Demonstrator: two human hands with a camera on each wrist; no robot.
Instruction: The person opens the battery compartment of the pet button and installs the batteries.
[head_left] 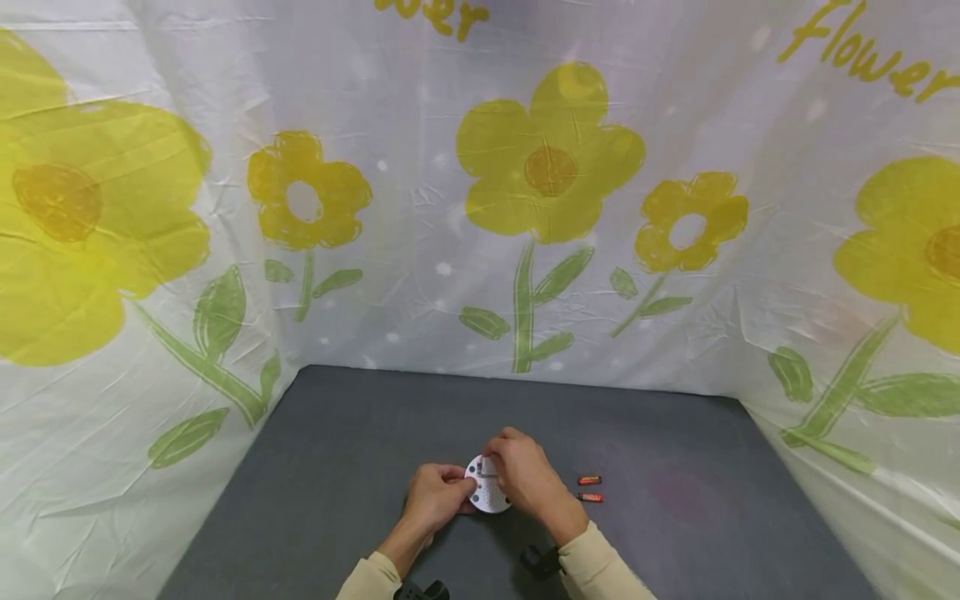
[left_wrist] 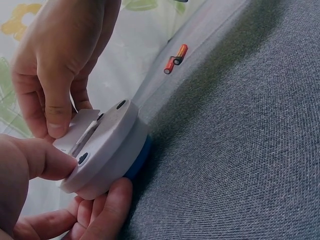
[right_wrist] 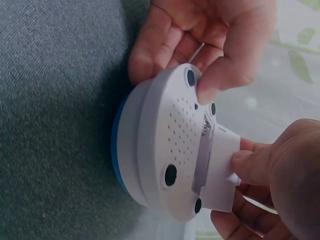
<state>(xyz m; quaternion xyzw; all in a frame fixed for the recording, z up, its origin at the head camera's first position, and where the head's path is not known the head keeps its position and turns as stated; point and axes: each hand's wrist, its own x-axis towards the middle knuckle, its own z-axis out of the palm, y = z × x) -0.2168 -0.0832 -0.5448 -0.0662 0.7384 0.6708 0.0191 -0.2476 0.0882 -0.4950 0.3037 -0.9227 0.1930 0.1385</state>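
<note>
A round white device with a blue band lies tilted between both hands, its perforated underside and dark round feet turned up. My left hand grips its edge, thumb on the underside and fingers beneath. At the far edge my right hand pinches a flat white battery cover, which stands raised beside the compartment opening. A metal spring shows inside that compartment; the rest of its inside is hidden.
Two small red-orange batteries lie on the dark grey table to the right of the device. Flower-printed white cloth hangs around the back and sides of the table.
</note>
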